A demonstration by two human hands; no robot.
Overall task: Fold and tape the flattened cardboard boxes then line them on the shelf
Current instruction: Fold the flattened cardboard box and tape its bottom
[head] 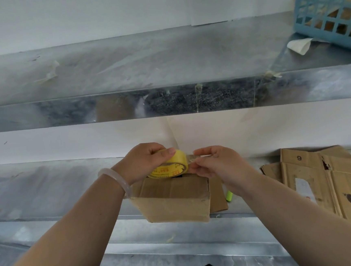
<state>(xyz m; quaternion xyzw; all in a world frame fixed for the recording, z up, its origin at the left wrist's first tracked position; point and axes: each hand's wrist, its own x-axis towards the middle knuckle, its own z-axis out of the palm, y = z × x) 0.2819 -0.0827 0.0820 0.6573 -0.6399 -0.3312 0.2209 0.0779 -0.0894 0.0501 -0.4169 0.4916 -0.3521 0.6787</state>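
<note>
The left hand grips the tape roll above the folded box, which sits at the front edge of the shelf. The right hand pinches the tape end. Best to draw it out taut, then press along the flap seam.

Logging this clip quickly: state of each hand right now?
Left hand: grips the yellow tape roll.
Right hand: pinches the tape's free end.
</note>
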